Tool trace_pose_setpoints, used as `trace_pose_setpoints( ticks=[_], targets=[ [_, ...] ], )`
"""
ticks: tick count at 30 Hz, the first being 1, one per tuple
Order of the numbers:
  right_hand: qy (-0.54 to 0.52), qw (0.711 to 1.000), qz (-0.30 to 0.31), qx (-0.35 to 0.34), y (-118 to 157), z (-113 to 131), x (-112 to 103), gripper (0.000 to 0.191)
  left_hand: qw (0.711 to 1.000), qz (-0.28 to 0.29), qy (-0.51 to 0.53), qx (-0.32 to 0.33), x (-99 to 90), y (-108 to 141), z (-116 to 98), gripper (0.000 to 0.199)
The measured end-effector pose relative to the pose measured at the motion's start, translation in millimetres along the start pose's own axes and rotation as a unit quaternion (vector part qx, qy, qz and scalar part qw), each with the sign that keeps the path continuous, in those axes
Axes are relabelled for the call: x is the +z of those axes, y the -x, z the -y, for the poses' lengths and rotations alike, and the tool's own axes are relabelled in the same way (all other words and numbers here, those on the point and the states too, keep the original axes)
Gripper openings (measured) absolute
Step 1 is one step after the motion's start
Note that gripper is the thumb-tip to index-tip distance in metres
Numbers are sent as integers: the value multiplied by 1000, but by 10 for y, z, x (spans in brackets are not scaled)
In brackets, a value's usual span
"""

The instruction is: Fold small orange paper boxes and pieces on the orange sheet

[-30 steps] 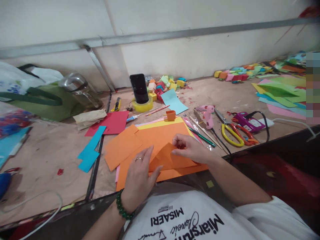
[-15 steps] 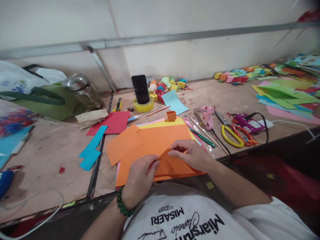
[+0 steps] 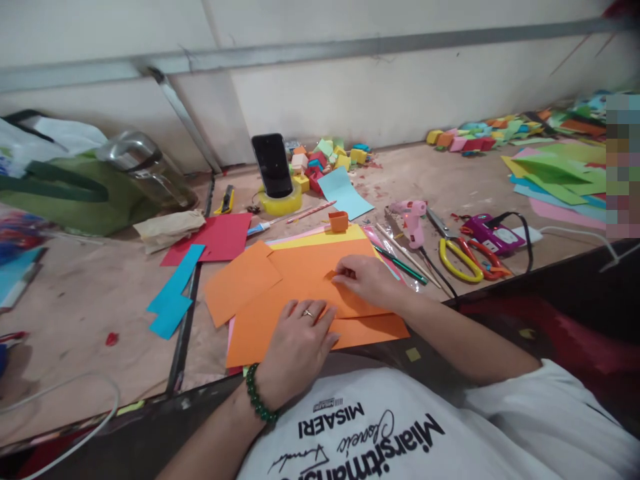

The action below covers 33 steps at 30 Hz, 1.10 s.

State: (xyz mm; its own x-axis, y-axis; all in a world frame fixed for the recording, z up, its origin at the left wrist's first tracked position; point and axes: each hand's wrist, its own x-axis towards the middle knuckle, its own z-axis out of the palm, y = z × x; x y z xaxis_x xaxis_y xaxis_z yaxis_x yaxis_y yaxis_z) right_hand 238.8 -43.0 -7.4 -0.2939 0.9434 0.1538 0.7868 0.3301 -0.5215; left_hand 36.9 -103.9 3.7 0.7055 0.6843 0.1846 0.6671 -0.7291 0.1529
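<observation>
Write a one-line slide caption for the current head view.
Right hand pinching orange paper, left hand resting on orange sheets, with a pink glue gun and scissors farther right.

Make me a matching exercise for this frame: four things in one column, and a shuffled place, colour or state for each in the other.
Things:
1. Left hand
2. Right hand
3. Phone
4. Glue gun

Descriptions:
A. Pink
B. Pinching orange paper
C. Propped up at a yellow tape roll
D. Palm down, with a ring

Pairs: 1-D, 2-B, 3-C, 4-A
</observation>
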Motion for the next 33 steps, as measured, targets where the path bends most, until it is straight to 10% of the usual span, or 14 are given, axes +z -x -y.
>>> trace_pose_setpoints(
  ticks=[8, 22, 33],
  targets=[
    [151, 941, 103, -286, 465, 161, -111, 14, 999, -37, -36, -10, 101, 46, -32, 28],
    [172, 946, 25, -275, 949, -280, -250, 26, 994, -80, -72, -1, -26, 319, 102, 34],
    [231, 928, -60, -284, 820, -145, -258, 22, 992, -67, -98, -48, 8, 490, 230, 32]
  ],
)
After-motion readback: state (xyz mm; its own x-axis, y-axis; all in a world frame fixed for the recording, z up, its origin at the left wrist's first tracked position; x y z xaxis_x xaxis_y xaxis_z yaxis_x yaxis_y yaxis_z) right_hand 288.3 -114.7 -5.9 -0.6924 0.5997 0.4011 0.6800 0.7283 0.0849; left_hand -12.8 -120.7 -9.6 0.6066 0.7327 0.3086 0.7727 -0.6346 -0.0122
